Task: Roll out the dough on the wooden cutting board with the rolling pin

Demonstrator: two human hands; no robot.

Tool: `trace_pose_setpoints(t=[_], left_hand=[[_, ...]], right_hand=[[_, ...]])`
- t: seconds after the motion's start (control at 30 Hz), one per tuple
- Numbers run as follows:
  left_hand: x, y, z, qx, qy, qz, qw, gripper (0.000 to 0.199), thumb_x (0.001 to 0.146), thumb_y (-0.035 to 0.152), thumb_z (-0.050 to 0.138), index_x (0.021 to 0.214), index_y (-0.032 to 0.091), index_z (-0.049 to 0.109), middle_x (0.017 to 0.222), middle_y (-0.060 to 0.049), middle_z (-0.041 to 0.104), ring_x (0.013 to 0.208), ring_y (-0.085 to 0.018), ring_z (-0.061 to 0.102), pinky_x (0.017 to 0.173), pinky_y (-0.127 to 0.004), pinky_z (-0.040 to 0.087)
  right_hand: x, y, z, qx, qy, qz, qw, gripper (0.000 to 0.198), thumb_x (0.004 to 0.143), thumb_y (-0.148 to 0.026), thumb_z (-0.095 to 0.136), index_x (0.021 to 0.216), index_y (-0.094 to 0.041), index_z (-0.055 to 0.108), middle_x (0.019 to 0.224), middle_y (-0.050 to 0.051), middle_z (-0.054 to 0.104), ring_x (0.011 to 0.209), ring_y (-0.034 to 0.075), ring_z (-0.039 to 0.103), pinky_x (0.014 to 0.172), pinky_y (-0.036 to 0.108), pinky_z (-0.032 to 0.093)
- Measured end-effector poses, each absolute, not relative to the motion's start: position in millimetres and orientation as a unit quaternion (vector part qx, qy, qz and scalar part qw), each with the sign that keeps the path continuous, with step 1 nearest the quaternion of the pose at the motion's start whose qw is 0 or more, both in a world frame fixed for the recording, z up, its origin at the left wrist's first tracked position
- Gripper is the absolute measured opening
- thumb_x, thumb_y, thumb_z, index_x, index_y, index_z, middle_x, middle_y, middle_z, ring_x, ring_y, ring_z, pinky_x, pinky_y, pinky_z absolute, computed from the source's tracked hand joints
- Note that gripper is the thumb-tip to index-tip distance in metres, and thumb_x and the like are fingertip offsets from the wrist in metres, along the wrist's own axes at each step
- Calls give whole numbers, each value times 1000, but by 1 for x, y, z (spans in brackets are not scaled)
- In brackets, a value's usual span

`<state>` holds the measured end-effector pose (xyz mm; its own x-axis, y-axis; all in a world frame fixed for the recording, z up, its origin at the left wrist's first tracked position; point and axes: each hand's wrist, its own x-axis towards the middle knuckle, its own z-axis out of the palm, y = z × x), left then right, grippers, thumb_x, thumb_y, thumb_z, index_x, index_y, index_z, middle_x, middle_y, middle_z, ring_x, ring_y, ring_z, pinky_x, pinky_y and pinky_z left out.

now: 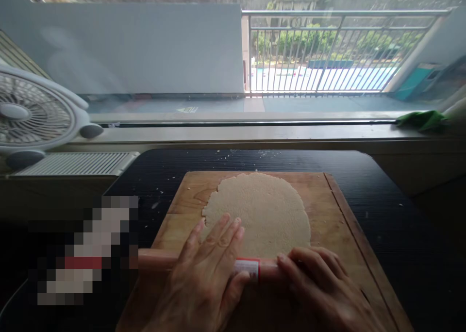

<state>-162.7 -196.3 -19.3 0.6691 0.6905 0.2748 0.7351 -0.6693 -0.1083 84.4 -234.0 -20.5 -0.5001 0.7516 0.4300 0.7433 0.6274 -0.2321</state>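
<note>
A wooden rolling pin (pixel 268 269) with a red-edged white label lies crosswise over the near part of a flat, pale sheet of dough (pixel 262 210). My left hand (pixel 207 273) rests on the pin left of the label, its fingers stretched forward above the dough and the thumb near the label. Over the pin's right part, my right hand (pixel 324 283) is curled, fingers bent around it. The dough is roughly round with a ragged left edge; its near edge is hidden by the pin and hands. Beneath it is a wooden cutting board (pixel 182 201).
The board stands on a black table (pixel 378 196) dotted with flour and crumbs. A blurred-out patch (pixel 94 249) covers something at left. A white fan (pixel 32 111) is at far left, by a window sill (pixel 255 132) with a green cloth (pixel 422 120) at its right.
</note>
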Motion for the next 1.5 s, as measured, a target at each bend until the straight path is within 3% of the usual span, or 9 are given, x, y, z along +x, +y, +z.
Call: trace_pose_setpoints(t=[0.17,0.37,0.5,0.8,0.97,1.2,1.37,1.5], left_hand=[[-144,-160,-18,-880,-457,-110,61,50,89,37,37,131,10,45,141,-10,40,134,-28,28,110,-52,18],[-157,-200,-27,-903,-397,-123,104,59,85,39,46,136,12,37,141,-9,38,134,-26,28,113,-47,12],[-167,-219,-31,-909,-372,-142,123,58,84,35,48,136,10,37,138,-10,44,133,-25,31,113,-46,13],[-133,-160,-18,-870,-459,-165,63,46,89,33,36,127,10,50,135,-10,47,131,-27,33,110,-51,18],[-151,-198,-27,-902,-391,-152,103,51,85,31,46,132,12,44,138,-8,43,132,-26,32,112,-48,13],[-147,-193,-27,-913,-372,-140,90,54,86,38,47,134,14,42,139,-7,43,133,-26,30,113,-48,8],[-123,-149,-15,-891,-437,-120,41,49,90,39,38,130,13,46,139,-8,42,134,-27,29,111,-53,14],[-137,-159,-20,-910,-401,-89,54,54,89,40,39,135,12,40,140,-10,40,133,-27,29,110,-53,15]], right_hand=[[83,-210,-26,-472,-853,42,218,34,89,-22,46,123,-23,49,109,6,55,101,18,50,89,35,42],[79,-233,-24,-447,-849,-9,282,30,87,-17,48,117,-16,53,96,7,58,88,15,54,79,28,45],[82,-244,-23,-436,-858,-10,271,27,86,-22,51,112,-16,56,91,5,59,83,14,54,76,26,45],[83,-204,-15,-477,-850,47,216,25,89,-29,49,112,-23,56,99,5,58,92,17,52,84,35,42],[83,-231,-18,-436,-858,11,271,28,88,-23,49,114,-14,54,92,7,59,83,16,53,74,29,45],[89,-233,-22,-441,-859,19,261,31,87,-28,53,115,-14,54,93,7,59,84,17,52,75,31,44],[92,-216,-17,-488,-844,32,222,32,88,-24,51,119,-20,52,100,6,58,88,18,52,78,34,43],[93,-232,-20,-459,-853,-6,250,34,87,-20,51,120,-13,52,99,8,58,88,18,51,76,32,44]])
